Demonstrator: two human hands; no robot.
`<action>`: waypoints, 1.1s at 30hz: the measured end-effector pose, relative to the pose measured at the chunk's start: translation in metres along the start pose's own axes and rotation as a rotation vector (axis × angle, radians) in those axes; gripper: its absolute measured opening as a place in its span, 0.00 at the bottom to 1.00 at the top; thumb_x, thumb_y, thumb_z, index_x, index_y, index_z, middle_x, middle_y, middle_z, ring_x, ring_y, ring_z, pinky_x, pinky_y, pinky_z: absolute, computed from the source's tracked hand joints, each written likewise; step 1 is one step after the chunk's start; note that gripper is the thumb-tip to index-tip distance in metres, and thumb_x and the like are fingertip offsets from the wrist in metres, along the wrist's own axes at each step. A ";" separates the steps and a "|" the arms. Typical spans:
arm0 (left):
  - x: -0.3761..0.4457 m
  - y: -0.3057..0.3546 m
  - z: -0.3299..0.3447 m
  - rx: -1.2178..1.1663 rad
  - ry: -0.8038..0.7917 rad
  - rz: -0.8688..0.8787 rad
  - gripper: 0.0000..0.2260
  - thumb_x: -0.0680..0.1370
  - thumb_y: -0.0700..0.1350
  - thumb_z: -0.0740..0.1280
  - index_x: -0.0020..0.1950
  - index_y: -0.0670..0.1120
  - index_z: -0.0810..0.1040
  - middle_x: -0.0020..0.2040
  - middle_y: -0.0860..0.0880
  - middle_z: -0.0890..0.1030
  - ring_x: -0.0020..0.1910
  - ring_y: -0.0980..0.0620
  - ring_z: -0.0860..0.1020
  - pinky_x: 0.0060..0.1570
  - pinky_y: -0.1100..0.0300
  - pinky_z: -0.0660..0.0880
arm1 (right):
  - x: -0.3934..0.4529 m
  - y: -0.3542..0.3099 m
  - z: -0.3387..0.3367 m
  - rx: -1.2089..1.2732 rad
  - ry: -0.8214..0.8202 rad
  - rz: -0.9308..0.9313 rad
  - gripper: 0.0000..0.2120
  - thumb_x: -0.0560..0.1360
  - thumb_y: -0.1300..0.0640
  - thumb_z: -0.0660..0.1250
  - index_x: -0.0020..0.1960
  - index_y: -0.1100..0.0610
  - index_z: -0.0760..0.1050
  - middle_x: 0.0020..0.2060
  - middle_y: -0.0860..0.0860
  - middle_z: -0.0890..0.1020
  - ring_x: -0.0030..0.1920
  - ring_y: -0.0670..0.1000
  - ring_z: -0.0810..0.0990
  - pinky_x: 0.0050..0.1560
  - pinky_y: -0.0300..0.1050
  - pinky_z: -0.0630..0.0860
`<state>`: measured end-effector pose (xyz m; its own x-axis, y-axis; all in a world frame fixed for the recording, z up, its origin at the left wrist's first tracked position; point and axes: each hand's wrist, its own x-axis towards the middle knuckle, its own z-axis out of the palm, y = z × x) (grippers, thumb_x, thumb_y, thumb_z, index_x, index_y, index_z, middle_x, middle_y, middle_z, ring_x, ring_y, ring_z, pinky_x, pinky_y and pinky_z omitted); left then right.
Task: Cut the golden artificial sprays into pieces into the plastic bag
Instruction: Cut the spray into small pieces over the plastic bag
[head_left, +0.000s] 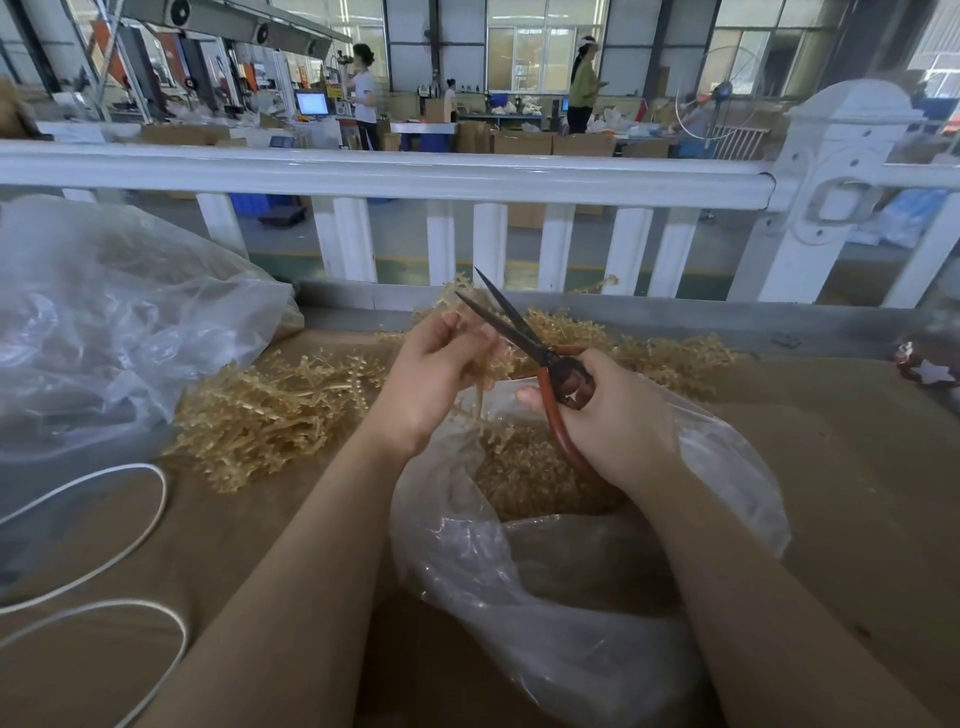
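**Two hands mid-cut above the bag**

Head view: left hand (434, 374) has fingers curled around a golden spray (480, 358), pinching it upright above the plastic bag (519, 571). Stem hangs down toward the bag mouth.

Right hand (608, 415) grips the scissors (524, 338) by the red-brown handles. Dark blades are spread apart, tips pointing up and away, spray top sitting between them or just behind; can't tell which.

Bag sits open on the brown desk (831, 493), directly under both hands, cut golden pieces (524, 467) piled inside.

Uncut sprays (270, 410) heaped on the desk left of the bag; more (675, 353) behind the right hand.

Second clear bag (104, 322) far left, crumpled. White cord (150, 519) loops on the desk near left. White railing (415, 176) runs behind the desk. Small star ornament (930, 369) at right edge.
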<state>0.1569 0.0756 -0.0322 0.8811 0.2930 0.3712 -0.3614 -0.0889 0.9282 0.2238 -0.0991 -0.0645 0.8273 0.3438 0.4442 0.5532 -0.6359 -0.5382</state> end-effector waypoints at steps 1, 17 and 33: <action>-0.001 0.001 0.001 -0.008 0.006 0.005 0.07 0.82 0.35 0.60 0.48 0.39 0.77 0.33 0.54 0.80 0.28 0.61 0.75 0.30 0.70 0.71 | 0.000 0.001 0.000 -0.003 -0.003 0.001 0.34 0.62 0.16 0.56 0.53 0.41 0.72 0.39 0.38 0.80 0.40 0.41 0.77 0.34 0.37 0.69; 0.002 -0.002 -0.012 0.091 0.014 0.015 0.08 0.78 0.29 0.63 0.50 0.37 0.81 0.40 0.41 0.81 0.35 0.47 0.75 0.35 0.59 0.75 | -0.003 -0.004 -0.005 -0.128 0.045 -0.085 0.31 0.66 0.19 0.57 0.54 0.41 0.72 0.37 0.34 0.73 0.40 0.41 0.72 0.32 0.32 0.62; 0.001 -0.002 -0.006 0.047 0.033 0.015 0.06 0.79 0.32 0.63 0.51 0.29 0.77 0.38 0.43 0.79 0.30 0.54 0.73 0.30 0.64 0.71 | -0.004 -0.007 -0.006 -0.197 0.078 -0.069 0.34 0.65 0.20 0.57 0.50 0.48 0.75 0.37 0.41 0.80 0.35 0.44 0.77 0.34 0.38 0.74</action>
<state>0.1562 0.0818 -0.0341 0.8650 0.3225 0.3844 -0.3589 -0.1378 0.9231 0.2163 -0.0997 -0.0579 0.7740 0.3419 0.5329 0.5723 -0.7379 -0.3578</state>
